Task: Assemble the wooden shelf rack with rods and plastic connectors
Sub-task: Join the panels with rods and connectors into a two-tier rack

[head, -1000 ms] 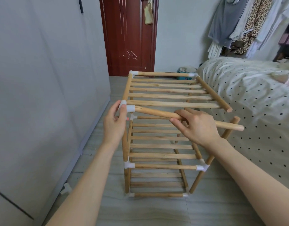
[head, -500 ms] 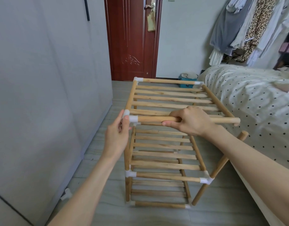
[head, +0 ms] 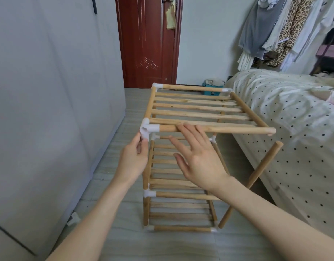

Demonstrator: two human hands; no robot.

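Observation:
A wooden shelf rack of rods and slats stands on the floor in front of me, with several tiers. My left hand pinches the white plastic connector at the top front-left corner. A front rod runs right from that connector; its far end is free, with no connector on it. My right hand is spread open just below and in front of this rod, fingertips near it, holding nothing. The front-right upright rod leans outward, its top bare below the free rod end.
A bed with a dotted cover lies close on the right. A grey wardrobe lines the left. A red door is at the far end. A small white connector piece lies on the floor by the wardrobe.
My right hand has let go of the front rod and opened. The rod now lies level along the top tier's front. My left hand stays on the corner connector.

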